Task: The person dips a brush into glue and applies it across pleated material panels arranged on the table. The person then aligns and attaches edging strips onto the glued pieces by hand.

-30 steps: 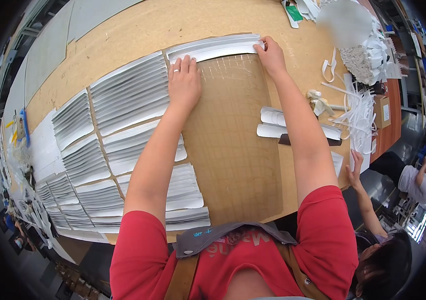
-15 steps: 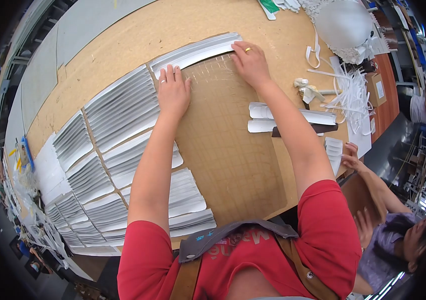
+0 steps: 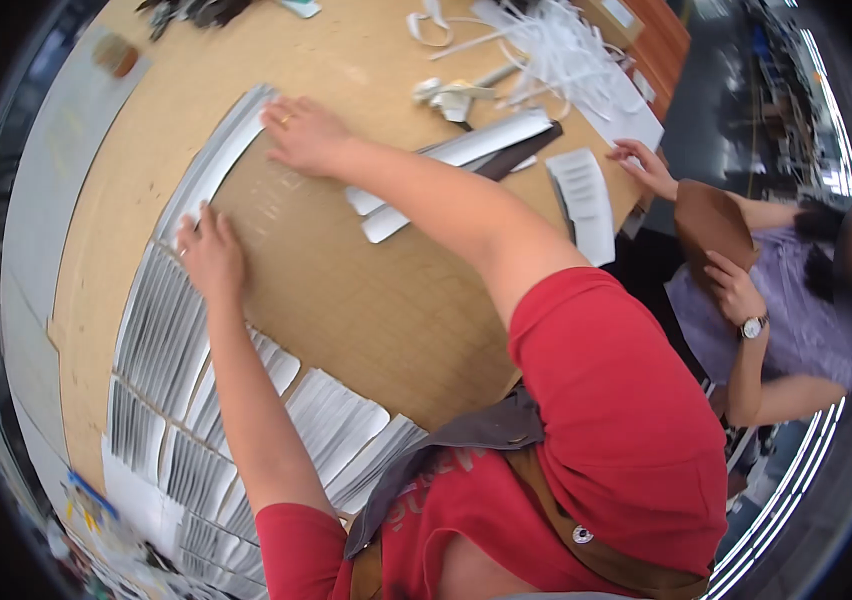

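Note:
My left hand (image 3: 211,255) rests with its fingers apart at the lower end of a curved stack of white strips (image 3: 211,165). At the stack's upper end, my right hand (image 3: 308,137) lies with its fingers spread, their tips on the edge. Beside both hands is a brown translucent sheet (image 3: 366,300) on the wooden table (image 3: 366,55). Rows of overlapping white strips (image 3: 161,330) fan out below my left hand, partly hidden by my left forearm.
White strips (image 3: 486,140) and a dark piece (image 3: 526,150) lie beyond my right forearm. Tangled white ribbons (image 3: 566,60) are at the top. On the right, a person (image 3: 776,290) holds a brown piece (image 3: 714,225) near another white stack (image 3: 583,200).
The view has turned and shifted right, so the table appears rotated. Both hands remain at the ends of the curved stack. The person at the right now shows more fully, with the brown piece.

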`<state>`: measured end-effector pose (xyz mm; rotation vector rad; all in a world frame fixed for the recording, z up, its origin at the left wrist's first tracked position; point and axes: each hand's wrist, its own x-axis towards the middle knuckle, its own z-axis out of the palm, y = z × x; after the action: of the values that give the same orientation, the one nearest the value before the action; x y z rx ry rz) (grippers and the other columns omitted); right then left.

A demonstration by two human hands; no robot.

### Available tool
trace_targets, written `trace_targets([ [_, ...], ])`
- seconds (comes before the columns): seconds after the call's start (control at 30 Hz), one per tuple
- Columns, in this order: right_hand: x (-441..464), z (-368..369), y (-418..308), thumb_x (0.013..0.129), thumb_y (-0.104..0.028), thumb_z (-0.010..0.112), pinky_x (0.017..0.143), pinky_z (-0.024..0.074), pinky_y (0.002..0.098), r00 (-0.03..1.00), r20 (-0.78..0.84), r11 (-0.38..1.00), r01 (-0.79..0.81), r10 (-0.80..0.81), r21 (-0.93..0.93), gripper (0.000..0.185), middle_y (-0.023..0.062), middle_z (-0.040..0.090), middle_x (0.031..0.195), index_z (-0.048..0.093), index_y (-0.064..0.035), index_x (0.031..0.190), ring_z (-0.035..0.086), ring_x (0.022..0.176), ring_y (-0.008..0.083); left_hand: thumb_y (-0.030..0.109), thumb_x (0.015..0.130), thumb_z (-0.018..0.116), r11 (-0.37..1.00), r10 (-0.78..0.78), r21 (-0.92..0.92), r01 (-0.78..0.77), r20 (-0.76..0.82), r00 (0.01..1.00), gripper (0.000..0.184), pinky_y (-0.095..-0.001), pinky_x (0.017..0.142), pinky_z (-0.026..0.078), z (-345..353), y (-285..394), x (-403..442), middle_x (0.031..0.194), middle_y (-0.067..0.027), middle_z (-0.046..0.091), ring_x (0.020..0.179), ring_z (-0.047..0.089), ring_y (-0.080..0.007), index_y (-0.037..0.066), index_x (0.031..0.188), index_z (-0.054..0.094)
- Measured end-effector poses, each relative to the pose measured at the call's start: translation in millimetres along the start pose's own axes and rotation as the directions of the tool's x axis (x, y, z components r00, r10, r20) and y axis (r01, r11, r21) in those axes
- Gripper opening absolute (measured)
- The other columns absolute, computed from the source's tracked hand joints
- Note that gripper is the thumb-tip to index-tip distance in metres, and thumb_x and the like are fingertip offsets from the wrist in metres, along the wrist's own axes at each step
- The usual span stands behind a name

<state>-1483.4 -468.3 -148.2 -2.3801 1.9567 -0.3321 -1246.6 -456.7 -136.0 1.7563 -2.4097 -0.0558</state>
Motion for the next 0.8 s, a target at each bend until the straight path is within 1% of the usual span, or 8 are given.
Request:
trace_targets([
  [0.1, 0, 2, 2, 0.091, -0.042, 0.04, 0.106, 0.0239, 0.0432, 0.996, -0.089, 0.997, 0.001, 0.006, 0.078, 0.056, 0.0132, 0.043, 0.135, 0.043, -0.0005, 0.127, 0.037, 0.126, 0.0272, 0.035, 0.094, 0.039, 0.999, -0.021, -0.039, 0.023, 0.049, 0.999, 0.04, -0.0468, 0.097, 0.036, -7, -3, 5, 0.129, -0.0231, 0.043, 0.117, 0.04, -0.0419, 0.015, 0.127, 0.05],
  [0.2, 11, -25, 5, 0.091, -0.04, 0.04, 0.104, 0.0267, 0.0419, 0.989, 0.15, 0.996, -0.019, 0.006, 0.083, 0.048, 0.0156, 0.046, 0.13, 0.048, -0.0023, 0.119, 0.039, 0.124, 0.027, 0.035, 0.094, 0.039, 0.999, -0.008, -0.032, 0.01, 0.069, 0.998, 0.039, -0.0469, 0.094, 0.038, -4, -10, 10, 0.127, -0.0208, 0.045, 0.115, 0.042, -0.0418, 0.017, 0.126, 0.051],
  [0.3, 12, -11, -2, 0.091, -0.039, 0.04, 0.103, 0.028, 0.0407, 0.997, 0.077, 0.998, -0.017, 0.021, -0.059, 0.046, 0.0145, 0.048, 0.127, 0.051, -0.0023, 0.116, 0.04, 0.122, 0.0257, 0.036, 0.094, 0.038, 1.0, 0.001, -0.002, -0.001, 0.077, 0.997, 0.039, -0.0471, 0.092, 0.04, -2, -12, 11, 0.126, -0.0184, 0.046, 0.114, 0.043, -0.0405, 0.019, 0.126, 0.051],
  [0.4, 7, 1, -3, 0.091, -0.039, 0.04, 0.102, 0.0285, 0.0403, 0.999, -0.026, 0.999, -0.046, 0.045, -0.021, 0.047, 0.0155, 0.05, 0.125, 0.051, -0.0007, 0.117, 0.041, 0.121, 0.0268, 0.037, 0.094, 0.039, 0.998, 0.027, 0.053, -0.032, 0.094, 0.995, 0.039, -0.0467, 0.091, 0.041, -6, -11, 13, 0.126, -0.0172, 0.047, 0.113, 0.044, -0.0395, 0.019, 0.126, 0.052],
  [0.5, 6, 6, -7, 0.091, -0.039, 0.041, 0.102, 0.0288, 0.0403, 0.997, -0.049, 0.997, -0.057, 0.055, -0.053, 0.049, 0.0169, 0.05, 0.124, 0.051, 0.0011, 0.118, 0.042, 0.12, 0.028, 0.038, 0.093, 0.039, 0.976, 0.041, 0.208, -0.057, 0.083, 0.996, 0.039, -0.0459, 0.088, 0.042, -21, 2, 9, 0.123, -0.0161, 0.05, 0.11, 0.048, -0.0388, 0.02, 0.126, 0.052],
  [0.6, 11, 0, -7, 0.091, -0.039, 0.041, 0.101, 0.0292, 0.0404, 0.997, 0.05, 0.997, -0.061, 0.064, -0.055, 0.051, 0.018, 0.05, 0.124, 0.05, 0.0021, 0.119, 0.042, 0.119, 0.0291, 0.04, 0.093, 0.038, 0.984, 0.048, 0.167, -0.064, 0.097, 0.994, 0.041, -0.0461, 0.086, 0.043, -11, -3, 14, 0.121, -0.0164, 0.052, 0.107, 0.051, -0.0383, 0.02, 0.126, 0.051],
  [0.7, 14, -1, -8, 0.091, -0.04, 0.042, 0.1, 0.0296, 0.0402, 0.995, 0.072, 0.995, -0.068, 0.074, -0.075, 0.052, 0.0185, 0.05, 0.124, 0.051, 0.0025, 0.119, 0.043, 0.118, 0.0293, 0.04, 0.094, 0.037, 0.974, 0.028, 0.219, -0.052, 0.113, 0.993, 0.043, -0.0466, 0.086, 0.043, -11, 4, 10, 0.122, -0.017, 0.052, 0.107, 0.051, -0.0381, 0.017, 0.128, 0.05],
  [0.8, 11, 3, -9, 0.09, -0.041, 0.042, 0.1, 0.0297, 0.0409, 0.997, 0.026, 0.992, -0.066, 0.069, -0.108, 0.053, 0.0189, 0.05, 0.124, 0.051, 0.0031, 0.119, 0.043, 0.118, 0.0301, 0.04, 0.094, 0.036, 0.969, 0.028, 0.241, -0.053, 0.108, 0.994, 0.045, -0.0468, 0.086, 0.043, -11, 11, 9, 0.125, -0.0175, 0.05, 0.107, 0.051, -0.0389, 0.015, 0.129, 0.048],
])
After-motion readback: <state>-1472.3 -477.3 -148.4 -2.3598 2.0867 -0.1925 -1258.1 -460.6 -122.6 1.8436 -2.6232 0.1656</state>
